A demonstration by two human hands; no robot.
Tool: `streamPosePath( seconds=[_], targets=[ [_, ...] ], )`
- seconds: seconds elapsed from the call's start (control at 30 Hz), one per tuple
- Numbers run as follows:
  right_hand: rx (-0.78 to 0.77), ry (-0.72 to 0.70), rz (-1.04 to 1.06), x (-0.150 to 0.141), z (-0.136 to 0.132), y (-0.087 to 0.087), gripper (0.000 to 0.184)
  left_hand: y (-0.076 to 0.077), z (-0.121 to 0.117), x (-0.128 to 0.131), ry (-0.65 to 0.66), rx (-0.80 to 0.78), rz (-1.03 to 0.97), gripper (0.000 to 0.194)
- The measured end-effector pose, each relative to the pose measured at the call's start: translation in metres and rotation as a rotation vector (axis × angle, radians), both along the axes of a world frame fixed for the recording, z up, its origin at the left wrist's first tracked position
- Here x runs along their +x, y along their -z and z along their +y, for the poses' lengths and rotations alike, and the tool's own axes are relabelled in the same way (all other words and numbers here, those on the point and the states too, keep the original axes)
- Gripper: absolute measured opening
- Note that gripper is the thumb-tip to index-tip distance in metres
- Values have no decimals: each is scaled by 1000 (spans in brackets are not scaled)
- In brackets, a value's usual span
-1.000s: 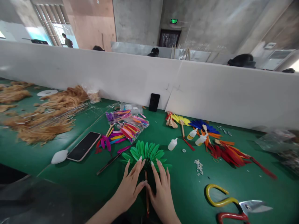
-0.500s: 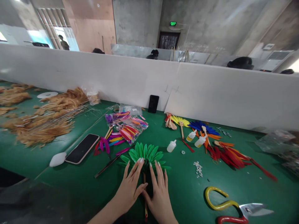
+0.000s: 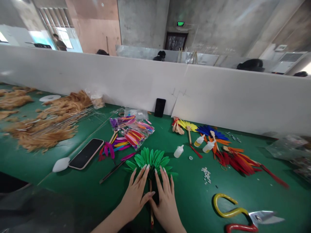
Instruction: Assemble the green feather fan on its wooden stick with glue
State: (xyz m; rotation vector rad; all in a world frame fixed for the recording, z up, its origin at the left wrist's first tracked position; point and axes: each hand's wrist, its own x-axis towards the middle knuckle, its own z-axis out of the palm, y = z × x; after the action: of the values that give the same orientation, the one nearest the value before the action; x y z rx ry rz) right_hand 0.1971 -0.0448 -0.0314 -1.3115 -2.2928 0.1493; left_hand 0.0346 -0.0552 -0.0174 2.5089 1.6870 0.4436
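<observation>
A green feather fan lies spread on the green table, its thin wooden handle pointing toward me. My left hand rests with outstretched fingers on the lower left feathers. On the lower right feathers, my right hand lies flat, fingers extended. Both thumbs meet above the handle and partly cover it. The base of the feathers is mostly hidden between my hands. Neither hand grips anything.
Scissors with yellow and red handles lie at front right, near small white pieces. Small bottles and colourful feather fans sit beyond. Leftward are a phone, bagged feathers and brown fibres. A white partition stands behind.
Both hands stay on the green fan in almost the same pose. The view has shifted very slightly. A distant person at the upper left has moved a little to the left.
</observation>
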Motion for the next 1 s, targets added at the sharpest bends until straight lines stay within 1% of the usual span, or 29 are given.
streamPosePath(
  seconds=[0.2, 0.5, 0.8, 1.0],
  targets=[
    [-1, 11, -14, 0, 0, 0, 68, -2, -2, 1, -5, 25, 4, 68],
    [25, 7, -17, 0, -1, 2, 71, -4, -4, 1, 33, -24, -3, 68],
    [28, -7, -10, 1, -1, 2, 71, -10, -4, 2, 30, 27, 3, 68],
    [49, -22, -7, 1, 0, 0, 71, -8, -7, 2, 67, -15, 8, 69]
  ],
)
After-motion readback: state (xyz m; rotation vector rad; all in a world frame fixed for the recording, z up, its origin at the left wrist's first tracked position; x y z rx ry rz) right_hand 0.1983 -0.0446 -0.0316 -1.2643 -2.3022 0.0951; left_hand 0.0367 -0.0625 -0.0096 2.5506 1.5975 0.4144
